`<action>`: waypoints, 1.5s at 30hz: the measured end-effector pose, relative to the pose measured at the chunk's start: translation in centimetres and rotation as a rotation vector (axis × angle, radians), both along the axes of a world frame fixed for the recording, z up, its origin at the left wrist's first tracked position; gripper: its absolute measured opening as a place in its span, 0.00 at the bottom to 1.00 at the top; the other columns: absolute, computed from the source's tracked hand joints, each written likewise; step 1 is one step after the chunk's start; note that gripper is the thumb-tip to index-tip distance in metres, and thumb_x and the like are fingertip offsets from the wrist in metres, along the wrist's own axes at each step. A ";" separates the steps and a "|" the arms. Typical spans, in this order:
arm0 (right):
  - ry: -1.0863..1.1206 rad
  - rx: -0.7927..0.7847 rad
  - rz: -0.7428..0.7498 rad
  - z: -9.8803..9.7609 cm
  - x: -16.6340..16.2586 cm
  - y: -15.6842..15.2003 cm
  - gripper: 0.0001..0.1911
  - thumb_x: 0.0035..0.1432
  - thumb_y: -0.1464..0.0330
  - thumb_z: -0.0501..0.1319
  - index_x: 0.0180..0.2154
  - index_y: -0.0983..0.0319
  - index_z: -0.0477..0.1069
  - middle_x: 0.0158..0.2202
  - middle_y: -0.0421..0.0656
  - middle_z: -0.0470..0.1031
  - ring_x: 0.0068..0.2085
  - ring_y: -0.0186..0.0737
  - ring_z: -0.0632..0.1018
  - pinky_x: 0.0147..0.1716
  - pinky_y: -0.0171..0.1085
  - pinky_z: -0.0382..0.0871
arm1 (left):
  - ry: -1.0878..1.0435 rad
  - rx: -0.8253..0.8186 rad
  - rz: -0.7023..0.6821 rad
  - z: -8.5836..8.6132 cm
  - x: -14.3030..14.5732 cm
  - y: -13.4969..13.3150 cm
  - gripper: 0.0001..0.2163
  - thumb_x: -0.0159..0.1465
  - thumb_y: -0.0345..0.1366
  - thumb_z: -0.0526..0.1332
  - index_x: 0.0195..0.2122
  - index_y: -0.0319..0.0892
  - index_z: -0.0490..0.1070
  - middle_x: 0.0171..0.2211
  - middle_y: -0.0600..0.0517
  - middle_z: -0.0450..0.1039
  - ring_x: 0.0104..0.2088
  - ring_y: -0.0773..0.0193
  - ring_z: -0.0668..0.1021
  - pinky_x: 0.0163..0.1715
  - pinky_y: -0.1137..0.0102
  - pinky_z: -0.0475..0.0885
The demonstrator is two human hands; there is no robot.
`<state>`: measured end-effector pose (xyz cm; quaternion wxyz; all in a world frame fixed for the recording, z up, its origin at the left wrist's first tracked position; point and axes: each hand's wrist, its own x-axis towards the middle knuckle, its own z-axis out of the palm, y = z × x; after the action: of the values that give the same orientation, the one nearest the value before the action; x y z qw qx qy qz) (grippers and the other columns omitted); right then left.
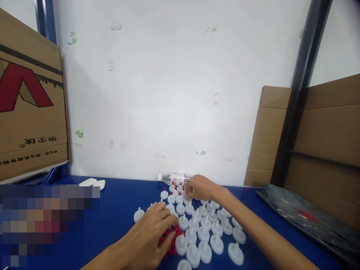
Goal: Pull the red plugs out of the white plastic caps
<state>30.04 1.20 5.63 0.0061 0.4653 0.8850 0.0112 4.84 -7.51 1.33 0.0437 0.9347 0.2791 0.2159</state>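
Several round white plastic lids with a thin spout in the middle (192, 255) stand spout-up across the blue tabletop. In the back rows, some lids (164, 194) have small red tips on their spouts. My left hand (152, 232) is over a heap of small red tips (168, 240), thumb and fingers apart, partly covering it. Farther back, my right hand (201, 188) has its fingers curled together and pointing down at the back lids, beside the red-tipped ones. Whatever is between those fingertips is hidden.
A clear plastic bottle (174, 178) lies on its side against the white wall. Two white objects (99, 184) are at the back left. Cardboard boxes (30, 112) flank the left side. A dark plastic bag (306, 213) and cardboard (267, 135) are on the right.
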 end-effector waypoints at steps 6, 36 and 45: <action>0.148 0.064 0.064 0.7 -0.4 -0.4 0.12 0.70 0.63 0.57 0.44 0.58 0.79 0.39 0.42 0.82 0.39 0.40 0.80 0.39 0.36 0.67 | -0.038 0.014 0.014 0.1 -0.1 0.2 0.08 0.71 0.28 0.52 0.45 0.46 0.68 0.42 0.50 0.72 0.45 0.55 0.71 0.47 0.59 0.67; 0.436 -0.088 0.248 4.4 -5.0 -6.5 0.12 0.56 0.61 0.70 0.39 0.58 0.73 0.39 0.40 0.77 0.42 0.40 0.77 0.36 0.35 0.65 | -0.282 0.137 0.335 -0.1 -0.9 2.2 0.10 0.74 0.39 0.49 0.42 0.45 0.68 0.31 0.52 0.69 0.34 0.55 0.71 0.35 0.62 0.64; 0.401 -0.115 0.237 5.0 -5.4 -8.0 0.12 0.62 0.64 0.66 0.43 0.56 0.64 0.37 0.36 0.76 0.31 0.34 0.69 0.32 0.34 0.61 | -0.287 0.077 0.223 0.3 -0.8 1.9 0.15 0.76 0.39 0.45 0.37 0.45 0.67 0.31 0.53 0.69 0.32 0.58 0.70 0.35 0.63 0.64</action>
<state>24.62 -6.75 10.61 -0.1447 0.3500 0.9161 -0.1314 4.05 -5.58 1.63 0.0229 0.8585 0.3633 0.3611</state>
